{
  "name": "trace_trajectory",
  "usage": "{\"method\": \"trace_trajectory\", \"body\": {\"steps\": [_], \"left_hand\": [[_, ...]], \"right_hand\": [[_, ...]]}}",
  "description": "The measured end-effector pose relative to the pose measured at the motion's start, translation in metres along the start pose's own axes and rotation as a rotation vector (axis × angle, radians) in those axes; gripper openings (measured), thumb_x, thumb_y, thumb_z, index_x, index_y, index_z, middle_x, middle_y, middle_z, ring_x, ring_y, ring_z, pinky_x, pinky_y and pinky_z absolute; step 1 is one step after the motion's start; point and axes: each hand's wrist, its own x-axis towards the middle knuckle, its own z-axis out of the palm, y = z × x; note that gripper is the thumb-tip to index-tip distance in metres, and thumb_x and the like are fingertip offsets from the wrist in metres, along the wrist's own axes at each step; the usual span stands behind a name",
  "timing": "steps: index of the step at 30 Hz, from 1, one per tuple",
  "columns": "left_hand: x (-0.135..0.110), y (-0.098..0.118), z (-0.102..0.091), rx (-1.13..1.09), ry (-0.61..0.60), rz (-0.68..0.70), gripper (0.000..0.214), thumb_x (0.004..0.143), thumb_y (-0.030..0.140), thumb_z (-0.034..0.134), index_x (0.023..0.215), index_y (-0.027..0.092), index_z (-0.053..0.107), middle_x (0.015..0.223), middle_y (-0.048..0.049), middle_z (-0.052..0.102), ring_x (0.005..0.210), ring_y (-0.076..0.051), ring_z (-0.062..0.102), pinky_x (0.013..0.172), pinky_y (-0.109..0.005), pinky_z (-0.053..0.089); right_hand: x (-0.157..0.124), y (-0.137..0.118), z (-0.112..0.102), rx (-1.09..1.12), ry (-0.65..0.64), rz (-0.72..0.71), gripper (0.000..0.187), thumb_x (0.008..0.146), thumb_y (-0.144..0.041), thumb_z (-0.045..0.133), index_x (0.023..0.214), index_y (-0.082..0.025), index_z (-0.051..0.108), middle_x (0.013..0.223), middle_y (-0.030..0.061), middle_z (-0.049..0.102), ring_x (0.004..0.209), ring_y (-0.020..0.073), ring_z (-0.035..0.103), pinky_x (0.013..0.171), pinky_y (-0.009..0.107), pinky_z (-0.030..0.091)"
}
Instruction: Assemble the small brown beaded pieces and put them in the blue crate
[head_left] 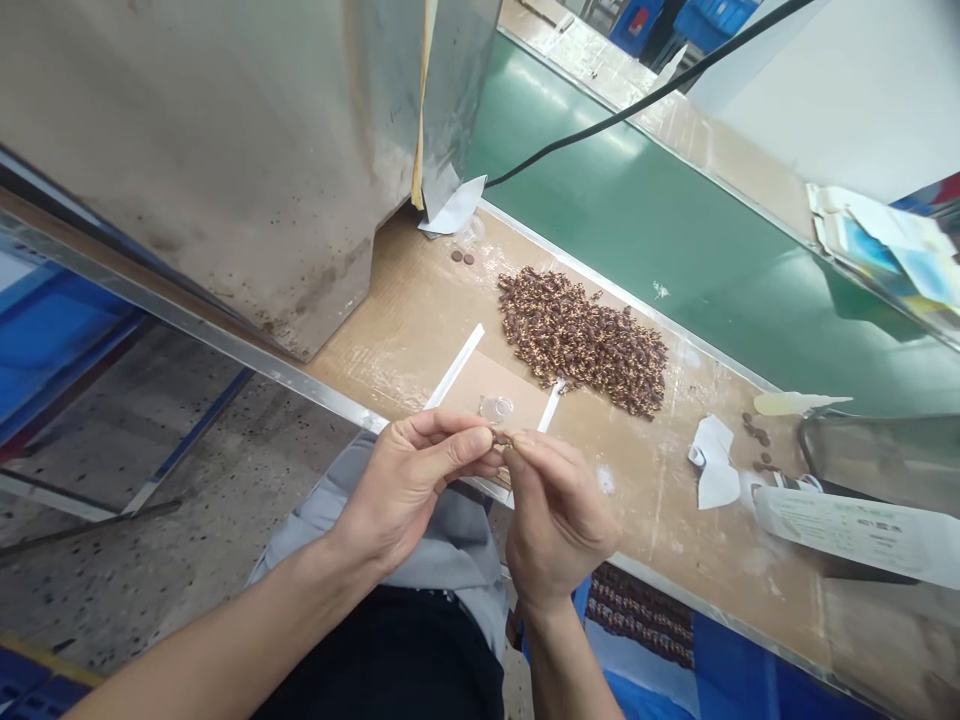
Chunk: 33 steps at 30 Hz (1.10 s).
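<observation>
My left hand and my right hand meet above the front edge of the bench. Between their closed fingertips they pinch a small brown piece, mostly covered by the fingers, so its exact kind does not show. Just beyond the fingertips, a clear round plastic piece lies on a tan board flanked by two white strips. Farther back sits a heap of small brown parts with copper-coloured metal bits.
A large metal housing stands on the left. Two brown discs lie behind. To the right are a crumpled white paper, a pale nozzle and a white bottle. A black cable crosses the green panel.
</observation>
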Motion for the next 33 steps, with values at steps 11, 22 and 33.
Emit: {"method": "trace_trajectory", "body": {"steps": [11,22,33], "left_hand": [[-0.017,0.005,-0.01,0.87,-0.139,0.525,0.014,0.115,0.023,0.074,0.105,0.024,0.083,0.083,0.0044,0.081,0.072,-0.011,0.077,0.073,-0.021,0.062],[-0.015,0.012,-0.009,1.132,-0.261,0.666,0.022,0.119,0.018,0.062,0.1,0.024,0.071,0.081,0.0071,0.066,0.07,-0.01,0.064,0.07,-0.024,0.051],[0.007,-0.003,-0.032,1.279,-0.193,0.557,0.024,0.119,0.034,0.067,0.098,0.027,0.078,0.081,0.0063,0.076,0.069,-0.014,0.07,0.069,-0.026,0.052]], "right_hand": [[-0.006,-0.007,-0.005,0.251,-0.022,0.371,0.005,0.112,-0.027,0.09,0.118,-0.027,0.091,0.109,0.0049,0.084,0.096,0.0232,0.084,0.086,0.038,0.073],[-0.004,-0.019,-0.005,0.243,-0.016,0.297,0.013,0.11,-0.017,0.089,0.115,-0.028,0.092,0.104,0.004,0.083,0.093,0.0213,0.083,0.079,0.033,0.072],[0.002,0.075,-0.118,-0.507,0.048,0.032,0.012,0.117,-0.026,0.082,0.118,-0.027,0.093,0.114,0.0057,0.093,0.105,0.0258,0.089,0.101,0.042,0.071]]}}
